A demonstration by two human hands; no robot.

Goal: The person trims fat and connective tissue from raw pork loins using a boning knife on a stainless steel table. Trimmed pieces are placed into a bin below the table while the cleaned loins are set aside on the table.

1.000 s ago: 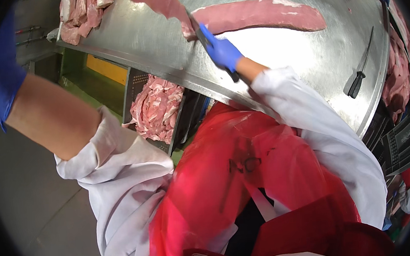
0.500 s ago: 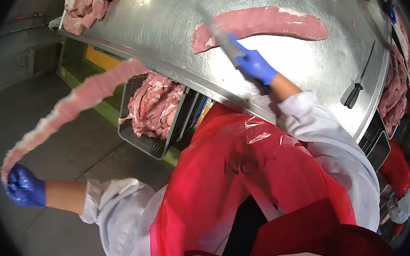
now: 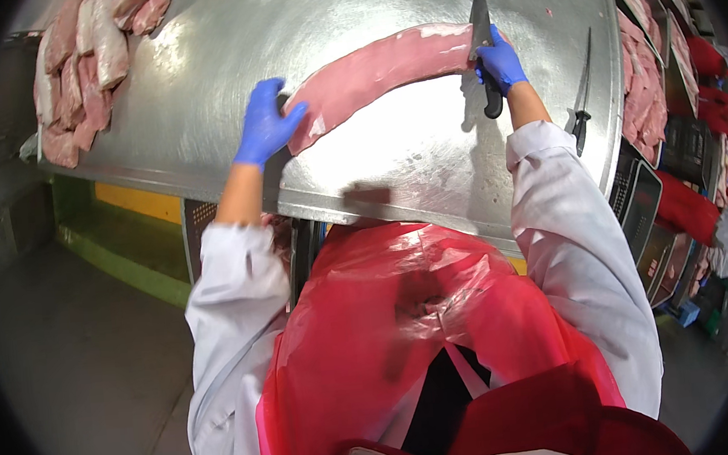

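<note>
A long pink strip of meat lies curved across the metal table. At its left end is my left hand, blue-gloved, with fingers spread and the thumb at the meat's edge. My right hand, also gloved in blue, is closed around a knife with a wide blade and black handle. The knife stands at the right end of the strip, blade pointing away from me. Whether the blade touches the meat, I cannot tell.
Several meat pieces are piled at the table's far left. A thin knife with a black handle lies near the right edge. Beyond that edge are trays of meat. Under my left forearm, a crate is partly hidden.
My left hand has come from the far left to the table, and the thin strip it held is out of sight. My right hand and knife have moved to the meat's right end.
</note>
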